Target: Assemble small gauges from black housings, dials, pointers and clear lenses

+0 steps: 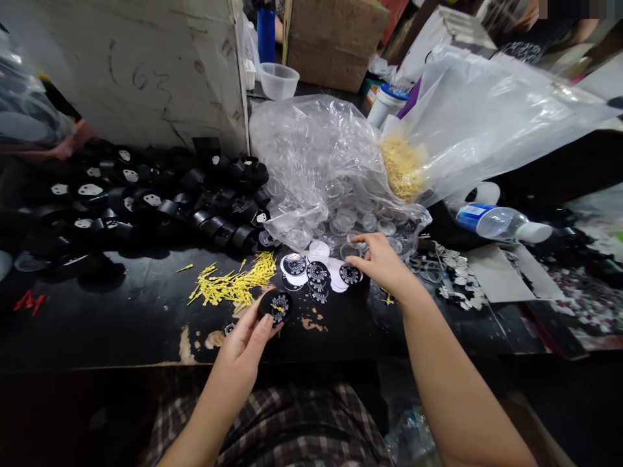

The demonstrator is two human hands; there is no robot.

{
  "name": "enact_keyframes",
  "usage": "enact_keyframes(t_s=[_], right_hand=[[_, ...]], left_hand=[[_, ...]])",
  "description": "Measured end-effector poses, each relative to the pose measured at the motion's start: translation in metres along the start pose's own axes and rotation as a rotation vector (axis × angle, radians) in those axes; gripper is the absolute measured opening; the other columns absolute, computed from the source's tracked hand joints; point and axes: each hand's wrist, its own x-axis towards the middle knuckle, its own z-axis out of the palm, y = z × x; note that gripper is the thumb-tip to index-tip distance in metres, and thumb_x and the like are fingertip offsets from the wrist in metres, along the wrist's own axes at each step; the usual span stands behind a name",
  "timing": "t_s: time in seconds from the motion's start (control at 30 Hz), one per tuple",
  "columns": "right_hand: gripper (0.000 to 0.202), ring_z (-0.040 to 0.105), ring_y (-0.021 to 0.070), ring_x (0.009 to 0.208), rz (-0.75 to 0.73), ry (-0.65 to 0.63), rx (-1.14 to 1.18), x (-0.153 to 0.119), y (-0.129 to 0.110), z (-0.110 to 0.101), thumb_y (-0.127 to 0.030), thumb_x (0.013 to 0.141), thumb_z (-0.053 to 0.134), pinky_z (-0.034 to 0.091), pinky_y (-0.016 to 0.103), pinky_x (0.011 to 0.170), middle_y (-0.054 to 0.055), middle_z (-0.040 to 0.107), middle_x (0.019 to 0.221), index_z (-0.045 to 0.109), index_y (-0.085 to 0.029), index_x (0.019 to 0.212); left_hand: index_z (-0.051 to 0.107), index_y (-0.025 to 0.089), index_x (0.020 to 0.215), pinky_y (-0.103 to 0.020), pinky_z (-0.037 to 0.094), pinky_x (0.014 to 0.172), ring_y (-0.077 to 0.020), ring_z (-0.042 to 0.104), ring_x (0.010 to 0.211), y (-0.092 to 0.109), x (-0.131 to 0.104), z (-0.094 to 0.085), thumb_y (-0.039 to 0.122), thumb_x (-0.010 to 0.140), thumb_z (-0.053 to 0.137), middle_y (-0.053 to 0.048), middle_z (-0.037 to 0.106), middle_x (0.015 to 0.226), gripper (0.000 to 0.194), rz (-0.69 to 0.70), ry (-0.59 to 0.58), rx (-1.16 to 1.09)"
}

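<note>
The left hand [247, 339] pinches a black dial case [270, 305] just below the frame's centre; the right hand [382, 263], right of centre, curls thumb and forefinger around a clear disc [348, 250], whether gripping I cannot tell; tilting the case could dislodge its yellow pointer [279, 309]; careless fingertips might smudge the disc.

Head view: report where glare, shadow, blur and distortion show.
In the head view, glare streaks the crumpled clear plastic bag; on the head view's left, shadow swallows detail in the heap of black round plastic housings; at the head view's right edge, small pale parts smear; in its lower right, the bare right forearm looks stretched, perhaps by a wide lens.
</note>
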Motion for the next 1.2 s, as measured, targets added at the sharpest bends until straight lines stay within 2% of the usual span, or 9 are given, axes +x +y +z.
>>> enact_keyframes(t_s=[0.13,0.3,0.43,0.57,0.73,0.93,1.03,1.13,1.2], right_hand=[[0.031,0.054,0.0137,0.061,0.012,-0.036,0.175,-0.021,-0.026,0.004,-0.031,0.079,0.056,0.049,0.034,0.066,0.001,0.059,0.076,0.062,-0.014,0.104],[0.034,0.06,0.0114,0.059,0.061,-0.326,0.736,-0.064,-0.068,0.029,-0.033,0.083,0.057,0.05,0.029,0.064,0.0,0.064,0.076,0.063,-0.017,0.112],[0.035,0.063,0.013,0.063,0.109,-0.387,0.852,-0.078,-0.081,0.039,-0.035,0.085,0.059,0.05,0.03,0.066,0.002,0.066,0.08,0.063,-0.018,0.115],[0.032,0.065,0.0133,0.065,0.115,-0.405,0.887,-0.08,-0.083,0.037,-0.033,0.085,0.06,0.051,0.031,0.07,0.002,0.068,0.081,0.065,-0.018,0.113],[0.03,0.065,0.0126,0.064,0.125,-0.408,0.915,-0.083,-0.085,0.034,-0.031,0.086,0.06,0.052,0.03,0.07,0.001,0.068,0.079,0.066,-0.019,0.112],[0.028,0.063,0.0129,0.063,0.096,-0.426,0.87,-0.085,-0.09,0.037,-0.03,0.087,0.056,0.053,0.03,0.066,0.001,0.067,0.077,0.065,-0.02,0.112],[0.029,0.061,0.0142,0.071,-0.061,-0.326,0.616,-0.091,-0.096,0.043,-0.026,0.088,0.055,0.052,0.033,0.072,0.002,0.063,0.082,0.065,-0.022,0.114],[0.032,0.059,0.0161,0.09,-0.277,-0.189,0.328,-0.099,-0.1,0.049,-0.022,0.089,0.053,0.049,0.034,0.084,0.007,0.055,0.106,0.064,-0.023,0.119],[0.032,0.057,0.0166,0.098,-0.363,-0.182,0.251,-0.101,-0.1,0.05,-0.022,0.091,0.05,0.048,0.033,0.086,0.008,0.05,0.117,0.062,-0.025,0.121]], left_hand=[[0.067,0.025,0.112,-0.038,0.049,0.099,-0.0258,0.056,0.119,0.002,-0.003,0.005,0.036,0.081,0.066,-0.004,0.064,0.127,0.033,-0.036,0.041,-0.147],[0.069,0.016,0.104,-0.044,0.047,0.099,-0.0267,0.064,0.107,0.013,-0.011,0.017,0.041,0.086,0.056,-0.011,0.072,0.109,0.034,-0.163,-0.025,-0.465],[0.07,0.018,0.102,-0.041,0.046,0.099,-0.0241,0.065,0.106,0.017,-0.013,0.014,0.041,0.09,0.049,-0.009,0.073,0.107,0.033,-0.171,-0.041,-0.555],[0.07,0.018,0.102,-0.039,0.048,0.098,-0.0224,0.067,0.102,0.016,-0.013,0.01,0.04,0.091,0.049,-0.008,0.073,0.107,0.033,-0.17,-0.031,-0.557],[0.068,0.015,0.102,-0.036,0.051,0.093,-0.0211,0.068,0.098,0.012,-0.013,0.011,0.036,0.09,0.052,-0.01,0.073,0.106,0.029,-0.205,0.025,-0.531],[0.067,0.017,0.107,-0.036,0.05,0.093,-0.0195,0.068,0.094,0.006,-0.014,0.013,0.034,0.088,0.056,-0.008,0.073,0.105,0.027,-0.173,-0.01,-0.465],[0.066,0.022,0.112,-0.035,0.05,0.094,-0.0192,0.067,0.099,0.006,-0.016,0.016,0.036,0.087,0.058,-0.006,0.071,0.113,0.029,-0.136,-0.059,-0.434],[0.064,0.027,0.116,-0.035,0.048,0.096,-0.0205,0.062,0.111,0.004,-0.014,0.018,0.034,0.086,0.06,-0.004,0.064,0.125,0.031,-0.091,-0.1,-0.36],[0.063,0.028,0.117,-0.036,0.048,0.097,-0.022,0.057,0.117,0.001,-0.013,0.017,0.032,0.086,0.06,-0.003,0.061,0.13,0.032,-0.064,-0.116,-0.293]])
